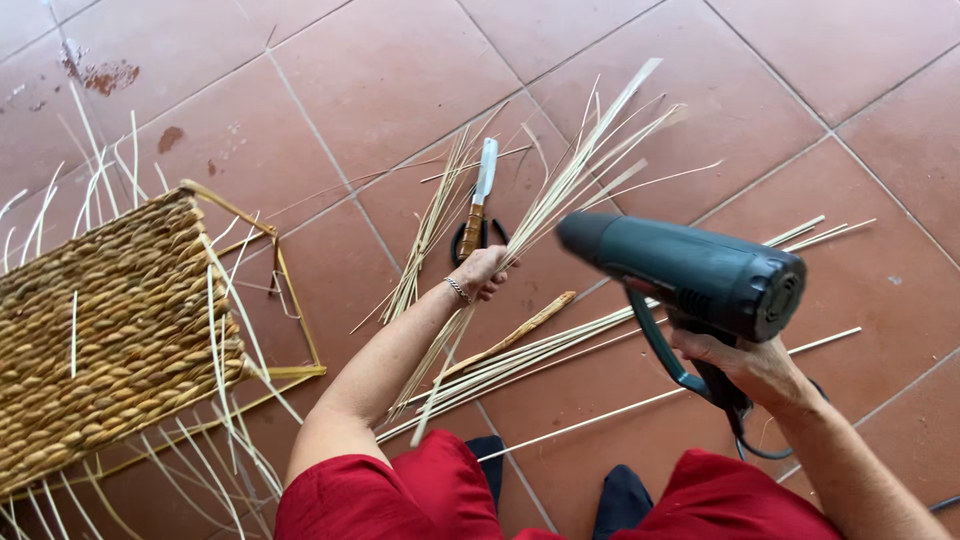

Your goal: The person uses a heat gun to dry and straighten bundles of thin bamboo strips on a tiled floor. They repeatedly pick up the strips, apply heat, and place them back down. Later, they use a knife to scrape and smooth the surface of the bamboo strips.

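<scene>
Two hands busy — left hand [483,272] clenching cane strips [560,190], right hand [745,365] gripping heat gun [690,275].

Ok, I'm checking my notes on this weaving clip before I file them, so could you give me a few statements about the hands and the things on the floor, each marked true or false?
1. The right hand holds a dark green heat gun. True.
2. The left hand grips a bundle of pale reed strips. True.
3. The knife is in the left hand. False: it lies on the tiled floor beyond that hand, across black scissors.
4. The woven basket piece lies to the person's right. False: it lies on their left.
5. The heat gun's nozzle points away from the strips. False: it points towards them.
</scene>
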